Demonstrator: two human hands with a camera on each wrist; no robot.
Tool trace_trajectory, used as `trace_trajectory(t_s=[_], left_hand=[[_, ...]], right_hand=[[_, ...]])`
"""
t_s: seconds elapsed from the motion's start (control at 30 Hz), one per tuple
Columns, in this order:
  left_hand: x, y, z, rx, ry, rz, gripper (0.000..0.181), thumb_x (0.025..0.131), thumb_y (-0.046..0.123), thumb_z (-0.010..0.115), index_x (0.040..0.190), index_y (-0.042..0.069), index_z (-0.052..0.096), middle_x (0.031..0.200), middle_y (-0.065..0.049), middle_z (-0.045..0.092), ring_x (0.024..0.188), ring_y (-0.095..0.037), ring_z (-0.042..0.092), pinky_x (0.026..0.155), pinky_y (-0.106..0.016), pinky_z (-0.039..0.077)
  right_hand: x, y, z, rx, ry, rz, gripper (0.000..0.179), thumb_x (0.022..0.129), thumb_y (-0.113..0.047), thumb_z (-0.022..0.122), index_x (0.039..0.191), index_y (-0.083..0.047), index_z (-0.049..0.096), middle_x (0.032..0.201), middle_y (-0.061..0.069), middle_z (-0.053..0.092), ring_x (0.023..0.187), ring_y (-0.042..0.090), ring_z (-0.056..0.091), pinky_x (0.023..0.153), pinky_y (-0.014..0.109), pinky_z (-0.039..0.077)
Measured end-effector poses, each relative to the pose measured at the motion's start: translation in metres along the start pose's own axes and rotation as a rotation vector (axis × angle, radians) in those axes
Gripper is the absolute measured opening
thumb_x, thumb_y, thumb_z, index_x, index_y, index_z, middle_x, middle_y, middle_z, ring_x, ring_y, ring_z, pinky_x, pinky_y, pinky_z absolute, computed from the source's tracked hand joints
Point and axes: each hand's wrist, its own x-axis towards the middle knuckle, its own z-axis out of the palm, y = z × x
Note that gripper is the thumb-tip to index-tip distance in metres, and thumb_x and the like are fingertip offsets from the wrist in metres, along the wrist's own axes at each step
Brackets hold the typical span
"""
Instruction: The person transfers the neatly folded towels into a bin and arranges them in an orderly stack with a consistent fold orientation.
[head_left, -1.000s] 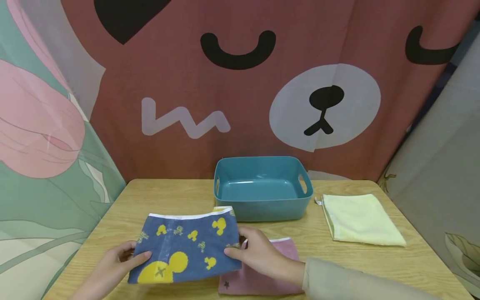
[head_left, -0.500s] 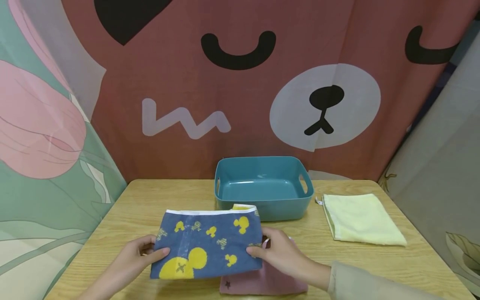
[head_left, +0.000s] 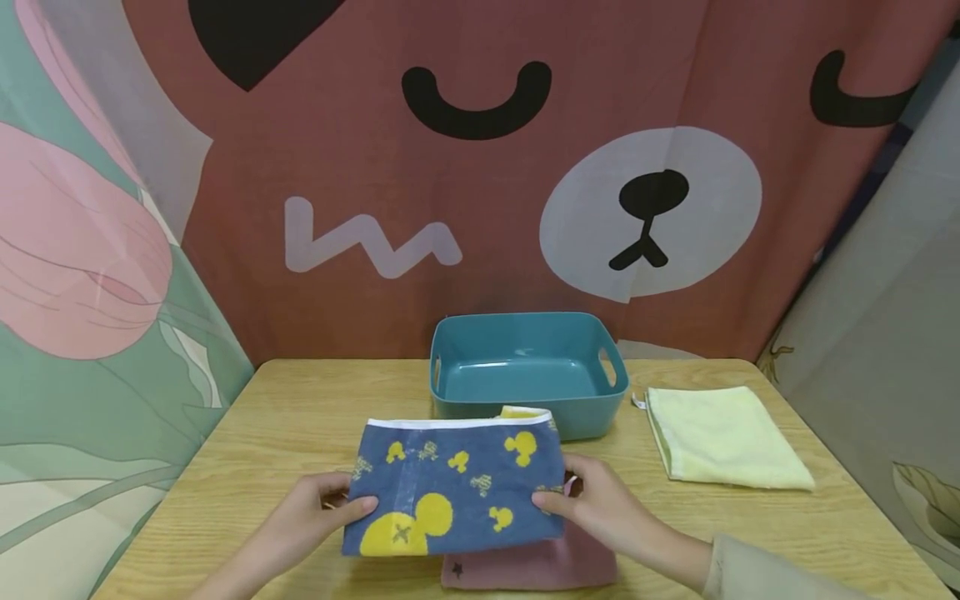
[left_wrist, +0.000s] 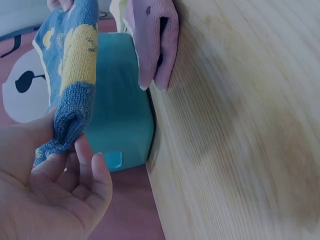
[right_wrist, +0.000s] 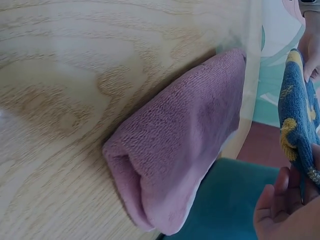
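Note:
A folded blue towel [head_left: 465, 467] with yellow mouse-head shapes and a white edge hangs in the air between both hands. My left hand [head_left: 318, 510] pinches its left end, thumb in front; the left wrist view shows the fingers [left_wrist: 92, 172] curled behind the fold. At the other end my right hand [head_left: 600, 508] pinches the towel, thumb in front. Under the blue towel a folded pink towel [head_left: 540, 568] with a small dark star lies on the table, partly hidden. In the right wrist view the pink towel [right_wrist: 175, 130] lies below the held one, apart from it.
Behind the towels stands a teal basin [head_left: 525, 408] with handle holes; its visible inside holds nothing. A folded pale yellow towel [head_left: 727, 437] lies at the right on the wooden table [head_left: 300, 392]. A bear-print curtain [head_left: 360, 325] hangs behind the table.
Both hands have moved right with the blue towel, which now hangs in front of the basin and over more of the pink towel. The basin and yellow towel stay in place.

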Motion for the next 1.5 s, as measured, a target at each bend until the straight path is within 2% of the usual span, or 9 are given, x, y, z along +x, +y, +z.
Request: trace_trajectory(t_s=[0.23, 0.43, 0.63, 0.87, 1.1, 1.3, 1.5], left_hand=[[0.004, 0.009, 0.011, -0.029, -0.029, -0.015, 0.045, 0.089, 0.034, 0.074, 0.115, -0.004, 0.07, 0.093, -0.002, 0.071, 0.082, -0.017, 0.06, 0.07, -0.033, 0.05], [0.004, 0.017, 0.02, -0.058, -0.094, 0.016, 0.039, 0.089, 0.033, 0.075, 0.109, 0.0, 0.073, 0.091, -0.001, 0.071, 0.08, -0.018, 0.059, 0.067, -0.031, 0.048], [0.005, 0.021, 0.029, -0.074, -0.149, 0.043, 0.032, 0.088, 0.031, 0.075, 0.103, 0.003, 0.074, 0.089, 0.001, 0.07, 0.08, -0.018, 0.058, 0.066, -0.029, 0.047], [0.011, 0.025, 0.041, -0.079, -0.144, 0.068, 0.032, 0.088, 0.031, 0.075, 0.105, 0.004, 0.074, 0.091, 0.002, 0.07, 0.081, -0.017, 0.057, 0.067, -0.027, 0.047], [0.015, 0.026, 0.053, -0.105, -0.162, 0.132, 0.027, 0.09, 0.025, 0.073, 0.106, 0.003, 0.075, 0.091, 0.0, 0.072, 0.08, -0.018, 0.058, 0.065, -0.025, 0.047], [0.019, 0.028, 0.06, -0.127, -0.169, 0.127, 0.031, 0.091, 0.026, 0.073, 0.111, 0.003, 0.073, 0.093, 0.001, 0.071, 0.083, -0.018, 0.058, 0.068, -0.027, 0.048], [0.022, 0.033, 0.063, -0.159, -0.133, 0.14, 0.034, 0.092, 0.029, 0.072, 0.114, 0.003, 0.071, 0.096, 0.001, 0.071, 0.087, -0.018, 0.06, 0.074, -0.032, 0.05]], right_hand=[[-0.007, 0.006, -0.011, 0.004, 0.02, 0.036, 0.031, 0.086, -0.023, 0.078, 0.108, -0.003, 0.069, 0.079, 0.0, 0.06, 0.068, 0.018, 0.052, 0.057, 0.028, 0.045], [-0.015, 0.019, -0.019, -0.029, 0.025, 0.022, 0.032, 0.087, -0.021, 0.077, 0.109, -0.001, 0.068, 0.082, 0.0, 0.061, 0.068, 0.014, 0.051, 0.058, 0.027, 0.045], [-0.024, 0.029, -0.025, -0.082, 0.031, 0.037, 0.03, 0.085, -0.025, 0.078, 0.105, -0.003, 0.07, 0.084, -0.001, 0.064, 0.072, 0.011, 0.053, 0.061, 0.026, 0.046], [-0.031, 0.036, -0.03, -0.092, 0.064, 0.11, 0.034, 0.085, -0.025, 0.079, 0.107, -0.002, 0.07, 0.084, 0.0, 0.064, 0.07, 0.017, 0.052, 0.06, 0.027, 0.044], [-0.035, 0.043, -0.037, -0.105, 0.075, 0.136, 0.038, 0.086, -0.024, 0.078, 0.112, 0.001, 0.068, 0.085, 0.0, 0.065, 0.07, 0.015, 0.053, 0.06, 0.027, 0.045], [-0.037, 0.047, -0.04, -0.111, 0.085, 0.159, 0.039, 0.087, -0.024, 0.077, 0.114, 0.001, 0.068, 0.085, 0.0, 0.065, 0.07, 0.015, 0.053, 0.058, 0.028, 0.045], [-0.036, 0.044, -0.04, -0.119, 0.157, 0.211, 0.039, 0.086, -0.02, 0.078, 0.115, 0.004, 0.066, 0.084, 0.001, 0.065, 0.072, 0.017, 0.054, 0.058, 0.028, 0.045]])
